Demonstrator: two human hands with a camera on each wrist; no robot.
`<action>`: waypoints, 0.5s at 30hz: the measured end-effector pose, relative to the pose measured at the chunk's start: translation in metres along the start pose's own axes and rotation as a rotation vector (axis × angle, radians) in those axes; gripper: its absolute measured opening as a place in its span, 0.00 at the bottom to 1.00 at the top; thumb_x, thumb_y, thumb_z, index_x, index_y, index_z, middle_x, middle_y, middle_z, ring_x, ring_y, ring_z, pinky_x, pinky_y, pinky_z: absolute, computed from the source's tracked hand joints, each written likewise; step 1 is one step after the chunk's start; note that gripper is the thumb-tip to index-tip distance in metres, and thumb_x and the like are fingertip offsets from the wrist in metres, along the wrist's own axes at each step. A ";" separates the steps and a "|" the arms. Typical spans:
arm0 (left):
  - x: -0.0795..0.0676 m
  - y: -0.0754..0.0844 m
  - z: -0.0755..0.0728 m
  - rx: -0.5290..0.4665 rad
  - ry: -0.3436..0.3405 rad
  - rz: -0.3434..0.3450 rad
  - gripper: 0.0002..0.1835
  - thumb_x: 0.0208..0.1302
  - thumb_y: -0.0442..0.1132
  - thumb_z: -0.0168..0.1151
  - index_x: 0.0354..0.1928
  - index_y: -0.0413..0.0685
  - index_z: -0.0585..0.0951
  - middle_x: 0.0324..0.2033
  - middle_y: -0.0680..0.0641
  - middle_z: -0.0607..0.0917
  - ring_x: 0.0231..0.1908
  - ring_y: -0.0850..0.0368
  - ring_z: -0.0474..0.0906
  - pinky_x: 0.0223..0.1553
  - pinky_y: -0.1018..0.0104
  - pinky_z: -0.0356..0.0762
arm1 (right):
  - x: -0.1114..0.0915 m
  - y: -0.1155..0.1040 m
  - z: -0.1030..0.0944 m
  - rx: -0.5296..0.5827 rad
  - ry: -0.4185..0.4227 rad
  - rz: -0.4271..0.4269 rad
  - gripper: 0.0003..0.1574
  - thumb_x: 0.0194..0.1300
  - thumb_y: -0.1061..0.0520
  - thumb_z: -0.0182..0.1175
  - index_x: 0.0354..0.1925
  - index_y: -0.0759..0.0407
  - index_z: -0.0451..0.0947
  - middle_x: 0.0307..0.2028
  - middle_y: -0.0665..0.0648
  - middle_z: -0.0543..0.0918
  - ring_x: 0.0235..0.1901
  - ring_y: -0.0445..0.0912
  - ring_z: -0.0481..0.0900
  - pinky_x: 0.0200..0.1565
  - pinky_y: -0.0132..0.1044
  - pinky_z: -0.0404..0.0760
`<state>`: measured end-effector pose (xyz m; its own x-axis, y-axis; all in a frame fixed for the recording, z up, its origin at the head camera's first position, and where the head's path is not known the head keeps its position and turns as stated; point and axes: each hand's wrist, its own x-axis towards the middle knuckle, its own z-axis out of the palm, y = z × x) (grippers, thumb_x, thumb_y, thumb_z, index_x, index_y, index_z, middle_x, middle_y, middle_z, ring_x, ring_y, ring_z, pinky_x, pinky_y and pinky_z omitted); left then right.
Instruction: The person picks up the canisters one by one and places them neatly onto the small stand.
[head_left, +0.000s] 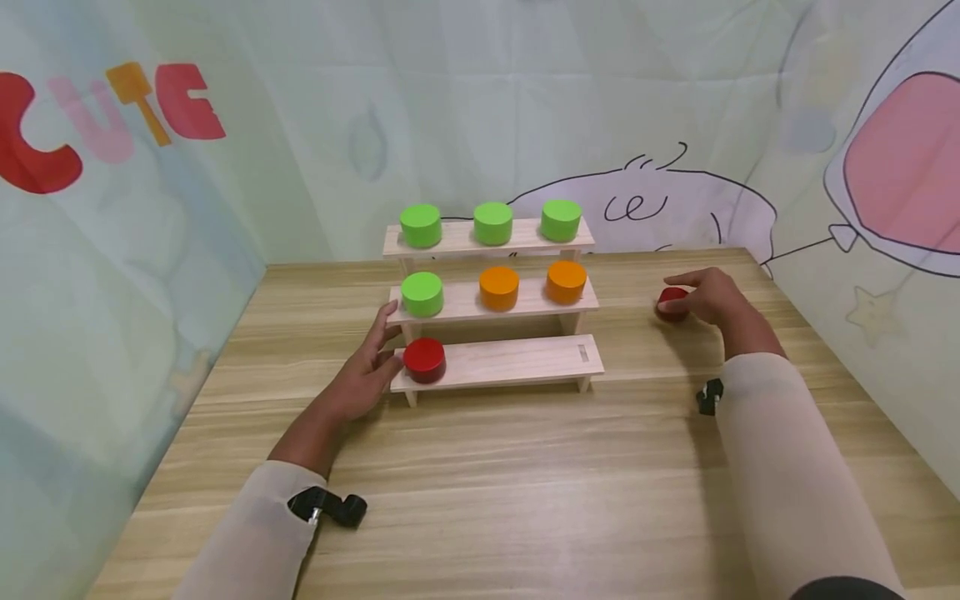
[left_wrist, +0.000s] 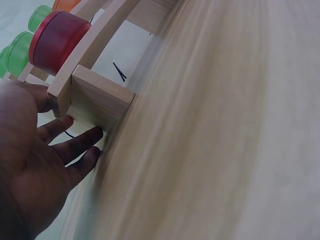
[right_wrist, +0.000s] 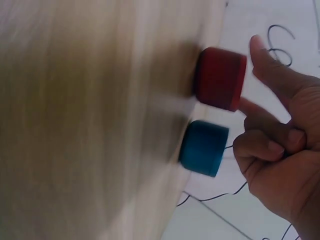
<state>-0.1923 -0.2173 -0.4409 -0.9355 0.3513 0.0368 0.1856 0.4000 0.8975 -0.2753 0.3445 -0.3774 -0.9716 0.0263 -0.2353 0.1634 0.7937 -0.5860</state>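
Observation:
A three-tier wooden stand (head_left: pixel 517 362) stands mid-table, a red round block (head_left: pixel 424 361) on its lowest shelf. My left hand (head_left: pixel 362 379) touches the stand's left end; in the left wrist view its fingers (left_wrist: pixel 80 144) spread against the side panel. On the table to the right, my right hand (head_left: pixel 716 297) is at another red round block (head_left: pixel 671 305). In the right wrist view that red block (right_wrist: pixel 220 78) rests on the table, with a gap to one extended finger and another fingertip at its edge. A blue round block (right_wrist: pixel 204 148) beside it is hidden in the head view.
Green round blocks (head_left: pixel 492 223) line the top shelf. On the middle shelf are a green block (head_left: pixel 422 294) and two orange blocks (head_left: pixel 498 288). Printed cloth walls (head_left: pixel 322 167) border the wooden table (head_left: pixel 510 500) at the back and sides.

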 end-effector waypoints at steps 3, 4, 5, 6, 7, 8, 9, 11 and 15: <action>0.000 -0.001 0.000 -0.001 0.000 -0.001 0.47 0.85 0.34 0.48 0.87 0.86 0.39 0.86 0.34 0.56 0.81 0.24 0.61 0.81 0.30 0.60 | 0.002 0.006 0.001 0.016 0.001 0.002 0.47 0.72 0.46 0.75 0.80 0.58 0.70 0.79 0.77 0.66 0.79 0.69 0.62 0.76 0.62 0.70; -0.001 -0.001 0.000 -0.002 -0.001 0.000 0.47 0.85 0.34 0.48 0.87 0.86 0.39 0.86 0.34 0.56 0.81 0.24 0.61 0.81 0.30 0.61 | 0.002 0.008 0.001 0.019 0.000 0.008 0.47 0.72 0.47 0.75 0.80 0.58 0.70 0.78 0.77 0.67 0.77 0.69 0.64 0.74 0.61 0.71; -0.001 -0.001 0.000 -0.004 -0.002 0.001 0.47 0.85 0.34 0.48 0.87 0.86 0.39 0.86 0.34 0.56 0.81 0.24 0.61 0.81 0.30 0.61 | 0.002 0.010 0.001 0.023 -0.001 0.018 0.47 0.71 0.47 0.75 0.79 0.59 0.71 0.77 0.78 0.67 0.76 0.68 0.65 0.72 0.59 0.73; -0.001 -0.001 -0.001 -0.005 -0.001 0.001 0.46 0.85 0.34 0.48 0.87 0.86 0.39 0.86 0.34 0.56 0.81 0.24 0.62 0.81 0.30 0.61 | 0.003 0.012 0.001 0.021 -0.005 0.025 0.47 0.71 0.47 0.75 0.79 0.59 0.70 0.77 0.78 0.68 0.74 0.68 0.66 0.70 0.57 0.75; -0.001 -0.001 -0.001 -0.005 -0.001 0.000 0.46 0.85 0.34 0.48 0.87 0.86 0.39 0.86 0.34 0.56 0.81 0.24 0.62 0.81 0.30 0.61 | 0.003 0.013 0.001 0.022 -0.008 0.032 0.46 0.71 0.47 0.75 0.79 0.59 0.71 0.76 0.78 0.69 0.73 0.67 0.67 0.68 0.56 0.76; -0.001 -0.001 -0.001 -0.006 -0.001 0.001 0.47 0.85 0.34 0.48 0.87 0.86 0.39 0.86 0.33 0.56 0.81 0.24 0.62 0.81 0.30 0.61 | 0.003 0.014 0.001 0.019 -0.011 0.036 0.46 0.72 0.48 0.75 0.79 0.59 0.71 0.76 0.78 0.69 0.72 0.66 0.67 0.67 0.55 0.76; -0.001 0.000 -0.001 -0.005 0.000 0.000 0.47 0.85 0.34 0.48 0.87 0.86 0.39 0.86 0.33 0.56 0.81 0.24 0.62 0.81 0.30 0.61 | 0.004 0.014 0.001 0.020 -0.013 0.039 0.46 0.72 0.48 0.75 0.79 0.59 0.71 0.76 0.78 0.70 0.71 0.66 0.67 0.67 0.54 0.76; -0.001 0.000 0.000 -0.005 0.001 -0.001 0.47 0.85 0.34 0.48 0.87 0.85 0.38 0.86 0.33 0.56 0.81 0.24 0.61 0.81 0.30 0.60 | 0.005 0.016 0.001 0.018 -0.019 0.043 0.45 0.72 0.48 0.74 0.80 0.58 0.70 0.76 0.78 0.69 0.71 0.65 0.67 0.67 0.55 0.75; -0.001 0.000 0.000 -0.005 0.000 0.002 0.47 0.85 0.34 0.48 0.87 0.84 0.38 0.86 0.33 0.56 0.81 0.24 0.61 0.81 0.30 0.61 | 0.004 0.016 0.002 0.012 -0.024 0.050 0.45 0.73 0.48 0.73 0.80 0.57 0.70 0.77 0.77 0.69 0.71 0.65 0.67 0.69 0.58 0.73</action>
<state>-0.1915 -0.2178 -0.4407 -0.9352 0.3520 0.0384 0.1858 0.3955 0.8995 -0.2766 0.3562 -0.3897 -0.9579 0.0510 -0.2827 0.2136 0.7845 -0.5821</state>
